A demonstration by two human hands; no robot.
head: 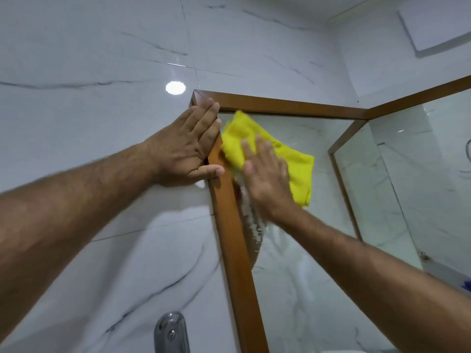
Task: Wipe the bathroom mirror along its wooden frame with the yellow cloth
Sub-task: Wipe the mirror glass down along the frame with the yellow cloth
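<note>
The mirror (305,250) has a brown wooden frame (234,238); I see its top left corner. A folded yellow cloth (295,164) lies flat against the glass just inside that corner. My right hand (265,174) presses on the cloth with fingers spread, covering its lower left part. My left hand (188,146) rests flat on the frame's left upright near the corner, fingers together, thumb across the wood. A wet smear (251,225) runs down the glass beside the frame, below the cloth.
White marble-look tiles (102,72) cover the wall left of and above the mirror, with a bright light reflection (175,87). A chrome fixture (171,332) sticks out at the bottom. A second framed mirror panel (420,159) meets this one at the right.
</note>
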